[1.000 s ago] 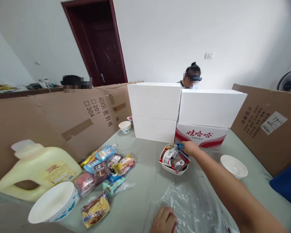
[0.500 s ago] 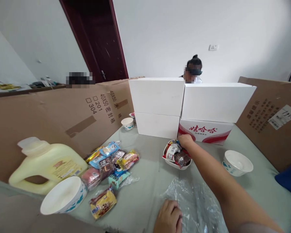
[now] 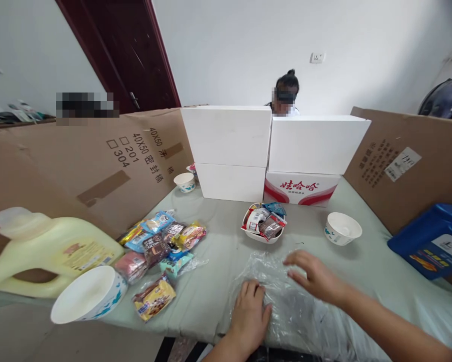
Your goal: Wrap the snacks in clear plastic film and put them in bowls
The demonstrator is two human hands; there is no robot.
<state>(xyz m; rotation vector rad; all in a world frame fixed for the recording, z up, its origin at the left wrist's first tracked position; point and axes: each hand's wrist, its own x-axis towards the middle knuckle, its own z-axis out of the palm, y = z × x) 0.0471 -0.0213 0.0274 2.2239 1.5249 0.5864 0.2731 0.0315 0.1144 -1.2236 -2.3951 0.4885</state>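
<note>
My left hand [image 3: 249, 315] lies flat, fingers open, on the near-left part of a clear plastic bag [image 3: 286, 296] spread on the table. My right hand [image 3: 313, 275] hovers open over the same bag, fingers stretched to the left, holding nothing. Beyond the bag stands a white bowl [image 3: 261, 234] heaped with wrapped snacks [image 3: 265, 221]. A pile of several loose snack packets [image 3: 160, 244] lies to the left.
A yellow jug [image 3: 48, 251] lies at the far left beside an empty white bowl [image 3: 86, 296]. More bowls [image 3: 342, 229] [image 3: 185, 182] stand farther off. White boxes [image 3: 271, 151] and cardboard walls [image 3: 97, 166] ring the table. A blue container [image 3: 433, 241] sits right. A person sits behind the boxes.
My right hand has pulled back from the snack-filled bowl to just above the plastic bag. My left hand has spread flat on the bag. The view has shifted rightward.
</note>
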